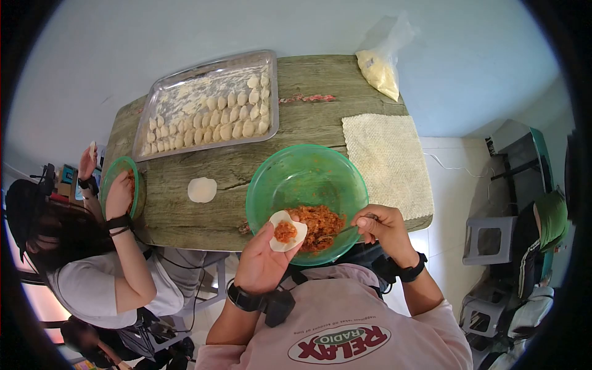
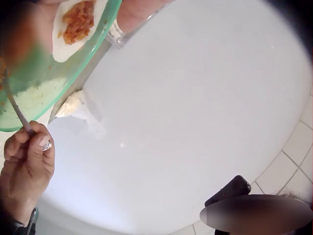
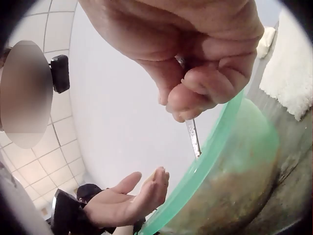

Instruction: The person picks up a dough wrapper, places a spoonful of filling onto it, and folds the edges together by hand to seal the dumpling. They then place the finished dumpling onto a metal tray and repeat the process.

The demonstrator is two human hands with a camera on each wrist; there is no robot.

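My left hand (image 1: 262, 262) holds a round dumpling wrapper (image 1: 298, 239) on its cupped fingers over the near rim of a green bowl (image 1: 296, 169). A small heap of reddish-orange filling (image 1: 285, 232) sits in the middle of the wrapper, which is unfolded. At the bowl's right rim my right hand (image 1: 385, 231) grips the handle of a metal spoon (image 3: 192, 134) between thumb and fingers. The spoon slants down into more filling (image 1: 320, 222) at the bowl's near side, which hides its far end.
A metal tray (image 1: 205, 148) with rows of dumplings stands at the back left. One bare wrapper (image 1: 202, 190) lies left of the bowl. A cream cloth (image 1: 388, 160) and a bag of pale powder (image 1: 379, 74) are on the right. Another person (image 1: 129, 271) works at a second green bowl.
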